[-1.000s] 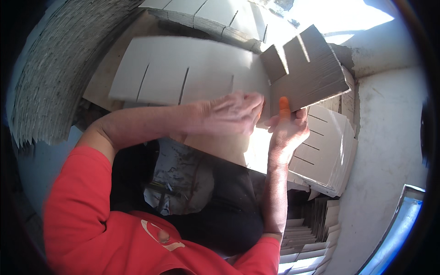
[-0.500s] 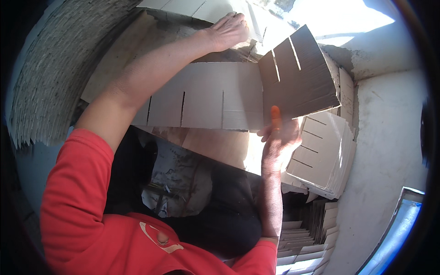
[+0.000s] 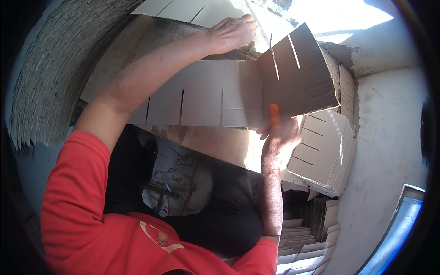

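Note:
A slotted cardboard strip (image 3: pixel 201 98) lies across the wooden bench, its right part bent up as a darker upright flap (image 3: pixel 300 75) with two slits. My right hand (image 3: pixel 280 137) grips the strip's near edge at this bend, thumb up against the flap and the other fingers partly hidden. At the far side, my left hand (image 3: pixel 233 34) is closed at the near edge of a second pale slotted cardboard sheet (image 3: pixel 181 10). Its fingertips are partly hidden from view. A dark slit of that sheet shows just above the flap's left slit.
A tall stack of cardboard sheets (image 3: pixel 59 68) stands at the left. More slotted pieces (image 3: pixel 321 151) are piled right of my right hand, beside a pale wall (image 3: pixel 389 137). Below them are further cardboard pieces (image 3: pixel 307 247). The wooden bench (image 3: pixel 213 144) has its front edge above my legs.
My left hand has moved slightly right and toward me, and the far sheet has shifted nearer with it. My right hand and the bent strip have hardly moved.

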`<state>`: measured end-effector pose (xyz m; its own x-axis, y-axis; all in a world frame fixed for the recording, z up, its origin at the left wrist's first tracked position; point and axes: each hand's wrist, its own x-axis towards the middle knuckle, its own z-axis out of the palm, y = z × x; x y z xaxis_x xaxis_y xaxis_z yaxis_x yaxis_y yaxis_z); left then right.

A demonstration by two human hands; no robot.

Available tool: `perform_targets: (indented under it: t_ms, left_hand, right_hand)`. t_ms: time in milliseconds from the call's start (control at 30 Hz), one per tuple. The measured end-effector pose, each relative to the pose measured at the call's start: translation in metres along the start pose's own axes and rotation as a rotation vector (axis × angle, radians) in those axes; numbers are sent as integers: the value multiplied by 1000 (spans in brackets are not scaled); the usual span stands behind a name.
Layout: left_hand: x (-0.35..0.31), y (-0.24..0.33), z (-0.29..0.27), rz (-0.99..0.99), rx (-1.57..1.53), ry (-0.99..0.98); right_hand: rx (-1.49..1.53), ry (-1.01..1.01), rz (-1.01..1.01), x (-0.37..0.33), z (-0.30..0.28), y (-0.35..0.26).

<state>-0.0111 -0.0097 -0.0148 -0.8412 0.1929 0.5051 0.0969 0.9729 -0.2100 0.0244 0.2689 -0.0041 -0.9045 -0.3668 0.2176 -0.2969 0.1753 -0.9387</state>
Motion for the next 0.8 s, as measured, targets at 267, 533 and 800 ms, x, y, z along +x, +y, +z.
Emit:
perform_targets:
  t_ms: [267,533,800]
  left_hand:
    - [3,10,1,-132,198,-227]
    - [9,-8,4,-234,-369,-70]
    - [9,4,-4,-262,-264,-54]
  right_hand:
    - [-11,-33,-58,2,-3,9]
    - [-15,48,35,4,3,-1]
    - [-25,-8,25,5,-1,2]
